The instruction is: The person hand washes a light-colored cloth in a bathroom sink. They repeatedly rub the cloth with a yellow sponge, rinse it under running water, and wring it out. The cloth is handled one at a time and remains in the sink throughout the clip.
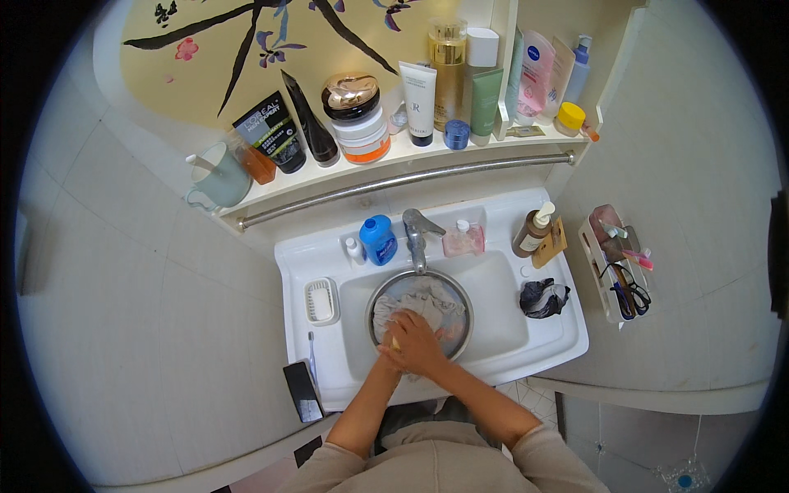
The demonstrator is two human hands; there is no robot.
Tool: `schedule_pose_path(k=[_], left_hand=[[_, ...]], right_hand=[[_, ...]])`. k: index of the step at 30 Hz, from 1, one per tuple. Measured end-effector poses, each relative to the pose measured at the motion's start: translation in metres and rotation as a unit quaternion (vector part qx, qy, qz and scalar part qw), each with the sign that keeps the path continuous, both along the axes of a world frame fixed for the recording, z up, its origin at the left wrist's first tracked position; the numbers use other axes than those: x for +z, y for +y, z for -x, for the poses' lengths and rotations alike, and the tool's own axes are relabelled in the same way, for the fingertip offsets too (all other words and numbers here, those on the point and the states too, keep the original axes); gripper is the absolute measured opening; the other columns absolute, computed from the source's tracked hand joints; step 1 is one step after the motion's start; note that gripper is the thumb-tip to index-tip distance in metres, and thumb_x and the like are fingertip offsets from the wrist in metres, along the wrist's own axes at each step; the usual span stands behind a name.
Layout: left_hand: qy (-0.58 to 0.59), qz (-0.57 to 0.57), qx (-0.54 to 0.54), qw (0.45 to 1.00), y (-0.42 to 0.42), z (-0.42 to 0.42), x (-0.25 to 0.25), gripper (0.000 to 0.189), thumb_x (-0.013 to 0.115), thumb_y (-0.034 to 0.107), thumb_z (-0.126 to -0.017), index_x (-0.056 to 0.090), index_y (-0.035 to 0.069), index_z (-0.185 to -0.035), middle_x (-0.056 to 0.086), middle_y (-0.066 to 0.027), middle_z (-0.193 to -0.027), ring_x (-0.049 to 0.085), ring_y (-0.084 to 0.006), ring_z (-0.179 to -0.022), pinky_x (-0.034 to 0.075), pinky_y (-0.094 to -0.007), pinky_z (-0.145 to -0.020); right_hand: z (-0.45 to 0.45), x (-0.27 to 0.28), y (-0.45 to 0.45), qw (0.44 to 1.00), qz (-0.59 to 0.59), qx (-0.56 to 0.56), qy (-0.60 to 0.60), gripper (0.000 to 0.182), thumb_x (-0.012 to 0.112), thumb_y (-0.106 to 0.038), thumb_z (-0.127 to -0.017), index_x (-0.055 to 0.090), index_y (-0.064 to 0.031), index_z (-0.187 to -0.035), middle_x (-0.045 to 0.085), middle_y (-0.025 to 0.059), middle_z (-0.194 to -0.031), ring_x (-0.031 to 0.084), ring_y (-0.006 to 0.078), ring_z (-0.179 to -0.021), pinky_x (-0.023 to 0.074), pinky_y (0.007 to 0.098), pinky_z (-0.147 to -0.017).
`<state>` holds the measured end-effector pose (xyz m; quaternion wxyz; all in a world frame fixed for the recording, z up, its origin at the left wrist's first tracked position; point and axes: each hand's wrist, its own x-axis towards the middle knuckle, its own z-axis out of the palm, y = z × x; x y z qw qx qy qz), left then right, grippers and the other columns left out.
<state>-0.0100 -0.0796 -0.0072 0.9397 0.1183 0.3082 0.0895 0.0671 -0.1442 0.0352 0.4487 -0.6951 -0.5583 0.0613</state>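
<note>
My right hand [421, 345] is curled over a small yellowish bar [395, 344], perhaps soap, at the near left of a round metal-rimmed basin [470, 308]. Under and against it lies my left hand [387, 354], mostly hidden, so its grip does not show. Wet, pale grey-beige cloth [425, 297] lies bunched in the basin's cloudy water, just beyond my fingers. A reddish patch [455, 330] shows in the water at the right. The basin stands in a white washbasin [502, 302], below the chrome faucet [418, 237].
Behind the basin stand a blue bottle [378, 240] and a pink soap bottle [463, 239]. A pump bottle [531, 234] and crumpled black plastic [544, 298] sit right. At left are a soap dish [321, 301], toothbrush [312, 354] and phone [302, 391]. A metal rail [400, 185] crosses below the toiletry shelf [407, 157].
</note>
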Motion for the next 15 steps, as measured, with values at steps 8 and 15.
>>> schedule_pose_path(k=[8,15], left_hand=[[-0.067,0.002,0.047,0.997,0.015,-0.003,0.007,0.057,0.035,0.049,-0.089,0.038,0.008,-0.128,0.047,-0.0127,-0.123,0.049,-0.0294,-0.108,0.042,-0.0416,-0.09],[-0.038,-0.086,0.078,0.992,0.005,-0.011,0.006,0.072,0.033,0.059,-0.085,0.035,0.002,-0.129,0.046,-0.0159,-0.123,0.046,-0.0306,-0.112,0.036,-0.0424,-0.096]], right_hand=[[0.013,-0.01,0.008,0.988,0.151,-0.018,-0.033,0.041,0.062,-0.029,-0.073,0.052,-0.0026,-0.104,0.05,0.0193,-0.11,0.045,0.035,-0.109,0.032,0.045,-0.096],[-0.037,-0.016,0.029,0.984,0.05,-0.155,0.07,0.037,0.063,-0.025,-0.074,0.052,-0.0018,-0.1,0.048,0.0202,-0.111,0.045,0.0376,-0.106,0.0376,0.0434,-0.088]])
